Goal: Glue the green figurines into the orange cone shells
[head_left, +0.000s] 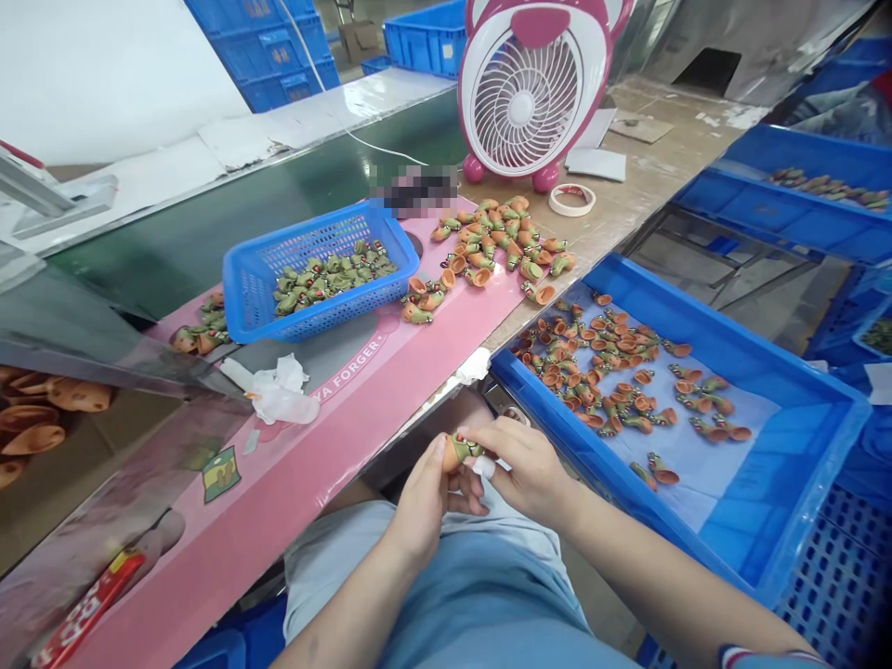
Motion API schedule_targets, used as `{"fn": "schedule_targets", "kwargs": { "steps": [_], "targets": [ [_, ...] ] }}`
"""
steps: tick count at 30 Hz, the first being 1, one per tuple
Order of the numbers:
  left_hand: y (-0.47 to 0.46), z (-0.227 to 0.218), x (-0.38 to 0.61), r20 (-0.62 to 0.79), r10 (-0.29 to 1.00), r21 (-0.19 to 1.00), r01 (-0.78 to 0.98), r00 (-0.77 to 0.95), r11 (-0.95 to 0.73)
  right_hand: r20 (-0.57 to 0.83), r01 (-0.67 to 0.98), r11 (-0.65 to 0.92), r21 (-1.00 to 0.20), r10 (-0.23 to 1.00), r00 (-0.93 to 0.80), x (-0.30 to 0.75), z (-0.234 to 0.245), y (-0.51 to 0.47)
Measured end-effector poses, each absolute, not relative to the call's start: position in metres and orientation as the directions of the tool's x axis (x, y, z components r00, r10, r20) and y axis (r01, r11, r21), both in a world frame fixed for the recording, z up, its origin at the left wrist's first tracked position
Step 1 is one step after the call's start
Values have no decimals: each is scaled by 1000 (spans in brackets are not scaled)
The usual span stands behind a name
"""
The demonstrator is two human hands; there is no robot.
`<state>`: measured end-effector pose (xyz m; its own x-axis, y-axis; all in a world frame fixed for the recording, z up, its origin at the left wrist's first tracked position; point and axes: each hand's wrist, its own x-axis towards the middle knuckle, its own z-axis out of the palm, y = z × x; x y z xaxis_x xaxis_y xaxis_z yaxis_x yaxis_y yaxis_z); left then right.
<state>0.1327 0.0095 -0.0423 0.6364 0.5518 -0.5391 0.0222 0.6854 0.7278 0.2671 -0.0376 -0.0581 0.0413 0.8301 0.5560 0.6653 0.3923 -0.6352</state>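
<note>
**Two hands with a small figurine, seen from the head camera.** The figurine (461, 452) is held in the air above the lap, between the left hand (422, 497) and the right hand (526, 469). It has an orange cup-shaped end and a green body. Its long axis runs almost level across the view, with the orange end toward the left hand and the green end toward the right.

Both hands are closed in a pinch, and neither is spread. The left thumb (438, 455) presses on the orange end, with the other left fingers curled below it. The right fingertips (479, 437) bear on the green end from above. A small white object (484, 467) sits at the right hand's lower fingers; what it is cannot be told.

The right hand is nearer the blue crate (725, 321), which lies to its right and ahead. The crate is lined with a pale sheet (739, 455) and holds many similar figurines (613, 367).

Ahead and left, across a pink strip (279, 520), stands a blue basket (317, 321) of green-bodied figurines. A loose heap of figurines (498, 237) lies beyond it, and crumpled clear plastic (282, 395) lies on the strip. Further back are a tape roll (571, 199) and a pink-and-white fan (522, 102).
</note>
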Motion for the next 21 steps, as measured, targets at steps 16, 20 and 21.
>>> {"fn": "schedule_targets", "kwargs": {
  "steps": [16, 20, 21],
  "targets": [
    [9, -111, 105, -557, 722, 830, 294, 410, 474, 98, 396, -441, -805, 559, 824, 399, -172, -58],
    [4, -121, 74, -482, 809, 868, 306, 336, 390, 64, 286, -491, -823, 419, 906, 427, -192, -62],
    [2, -122, 66, -463, 821, 877, 309, 335, 368, 60, 273, -488, -829, 408, 911, 425, -193, -62]
  ]
}}
